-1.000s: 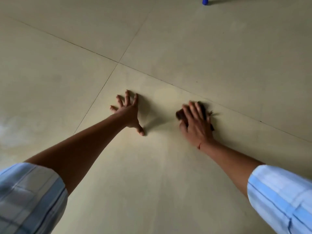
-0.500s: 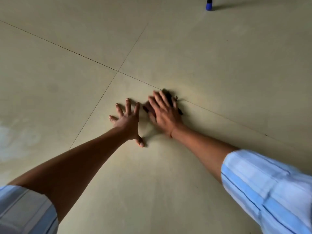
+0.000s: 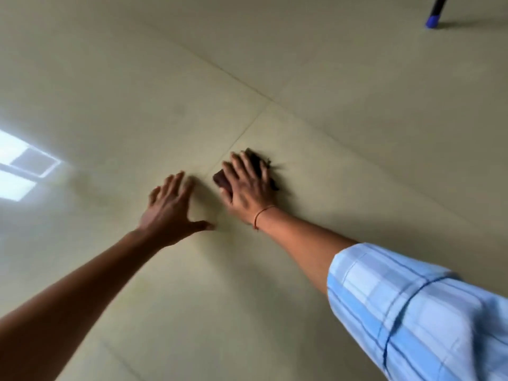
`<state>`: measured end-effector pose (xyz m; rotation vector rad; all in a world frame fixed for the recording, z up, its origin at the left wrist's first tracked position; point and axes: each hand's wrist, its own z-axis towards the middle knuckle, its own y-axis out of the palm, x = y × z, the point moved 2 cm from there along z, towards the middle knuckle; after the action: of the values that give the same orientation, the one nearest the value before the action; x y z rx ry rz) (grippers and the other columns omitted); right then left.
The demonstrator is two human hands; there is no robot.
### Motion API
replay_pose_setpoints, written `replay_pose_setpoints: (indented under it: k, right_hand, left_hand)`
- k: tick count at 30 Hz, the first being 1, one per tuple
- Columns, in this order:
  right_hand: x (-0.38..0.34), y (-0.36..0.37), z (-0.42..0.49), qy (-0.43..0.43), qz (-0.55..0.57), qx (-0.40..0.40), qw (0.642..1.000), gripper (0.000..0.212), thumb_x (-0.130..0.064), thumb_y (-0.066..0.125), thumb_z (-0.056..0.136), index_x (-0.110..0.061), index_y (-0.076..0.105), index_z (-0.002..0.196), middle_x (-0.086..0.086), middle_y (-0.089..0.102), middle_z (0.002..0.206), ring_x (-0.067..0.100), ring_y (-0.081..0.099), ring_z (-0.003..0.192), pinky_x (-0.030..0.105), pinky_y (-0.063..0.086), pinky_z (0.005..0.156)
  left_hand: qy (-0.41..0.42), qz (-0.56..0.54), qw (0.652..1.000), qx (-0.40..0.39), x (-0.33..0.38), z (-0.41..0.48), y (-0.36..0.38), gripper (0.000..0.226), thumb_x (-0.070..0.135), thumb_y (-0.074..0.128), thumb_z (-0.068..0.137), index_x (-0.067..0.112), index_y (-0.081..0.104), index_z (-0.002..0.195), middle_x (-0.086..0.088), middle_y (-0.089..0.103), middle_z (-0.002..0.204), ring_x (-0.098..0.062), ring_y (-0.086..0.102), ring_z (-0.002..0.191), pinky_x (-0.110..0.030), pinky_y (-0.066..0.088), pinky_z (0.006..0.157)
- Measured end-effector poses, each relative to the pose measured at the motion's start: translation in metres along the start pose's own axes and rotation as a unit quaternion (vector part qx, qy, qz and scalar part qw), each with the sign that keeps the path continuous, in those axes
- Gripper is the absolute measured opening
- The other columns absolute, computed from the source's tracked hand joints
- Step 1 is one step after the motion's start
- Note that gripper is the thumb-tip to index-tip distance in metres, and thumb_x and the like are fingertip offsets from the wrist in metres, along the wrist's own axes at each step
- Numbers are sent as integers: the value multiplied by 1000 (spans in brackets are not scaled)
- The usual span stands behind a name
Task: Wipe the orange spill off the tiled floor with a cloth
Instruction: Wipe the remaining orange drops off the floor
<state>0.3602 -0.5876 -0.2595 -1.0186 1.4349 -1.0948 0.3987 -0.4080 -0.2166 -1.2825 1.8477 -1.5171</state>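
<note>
My right hand lies flat on a dark brown cloth, pressing it against the pale tiled floor just below a grout line. Most of the cloth is hidden under the palm and fingers; its edges stick out at the left and beyond the fingertips. My left hand rests flat on the floor a short way to the left, fingers spread, holding nothing. I see no orange spill on the tiles around the hands; the image is somewhat blurred.
A blue-tipped furniture leg stands on the floor at the far upper right. A bright window reflection shines on the tiles at the left. Grout lines cross just above the cloth.
The view has swung so the hands sit further right in frame. My right hand with the cloth has slid along the floor, away from the left hand's fingertips. The left hand stays planted.
</note>
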Motion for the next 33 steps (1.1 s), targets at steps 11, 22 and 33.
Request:
replay_pose_setpoints:
  k: [11, 22, 33]
  right_hand:
    - [-23, 11, -57, -148, 5, -6, 989, 66, -48, 36, 81, -18, 49, 139, 7, 41, 151, 25, 32, 142, 63, 29, 106]
    - [-208, 55, -134, -366, -14, -96, 926, 67, -47, 38, 78, -21, 47, 140, 5, 38, 153, 22, 26, 144, 55, 16, 112]
    - [-292, 69, -103, -347, -12, -98, 933, 73, -49, 27, 76, -20, 46, 141, 6, 36, 154, 24, 27, 144, 58, 21, 111]
  left_hand:
    - [-147, -69, 986, 34, -109, -134, 22, 95, 69, 63, 74, 23, 28, 149, -5, 16, 160, -27, 16, 145, -49, 25, 112]
    - [-265, -108, 957, 47, -162, -239, 42, 89, 56, 68, 78, 24, 27, 151, -5, 13, 161, -28, 14, 147, -49, 22, 114]
    - [-289, -164, 943, 6, -178, -287, 71, 91, 52, 64, 84, 30, 9, 153, -5, -3, 162, -27, 0, 149, -47, 14, 119]
